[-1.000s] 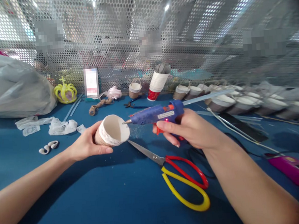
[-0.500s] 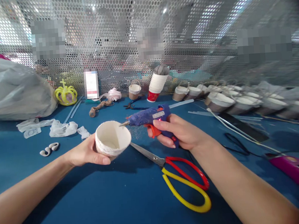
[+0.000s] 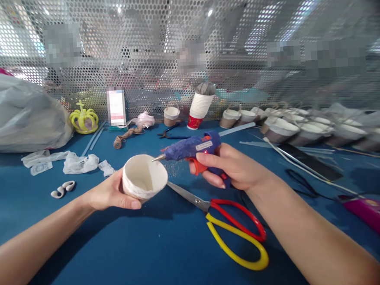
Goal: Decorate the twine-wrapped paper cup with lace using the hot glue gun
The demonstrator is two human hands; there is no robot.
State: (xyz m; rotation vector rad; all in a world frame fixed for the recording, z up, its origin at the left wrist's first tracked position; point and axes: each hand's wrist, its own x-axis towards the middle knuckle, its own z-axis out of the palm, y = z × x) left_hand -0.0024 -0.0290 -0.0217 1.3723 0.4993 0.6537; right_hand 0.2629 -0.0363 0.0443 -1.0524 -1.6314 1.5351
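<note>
My left hand (image 3: 115,193) is closed around the side of a white paper cup (image 3: 143,180), which tilts with its mouth facing me. White lace-like trim seems to run around its outside. In my right hand (image 3: 224,166) is a blue glue gun (image 3: 190,149) with an orange trigger and a small red light. Its metal nozzle points left, at the cup's right rim; I cannot tell if they touch. A clear glue stick (image 3: 237,128) sticks out of the gun's back. Below both lies a pair of scissors (image 3: 215,219) with one red and one yellow handle.
Lace scraps (image 3: 80,163), twine (image 3: 124,138) and pliers (image 3: 170,133) lie on the blue table (image 3: 120,260). A stack of paper cups (image 3: 200,105) stands behind. Several small finished buckets (image 3: 280,129) fill the back right, near a dark phone (image 3: 310,160). A plastic bag (image 3: 18,111) sits left.
The glue gun and the cup have shifted very slightly to the right. Both hands keep the same grips.
</note>
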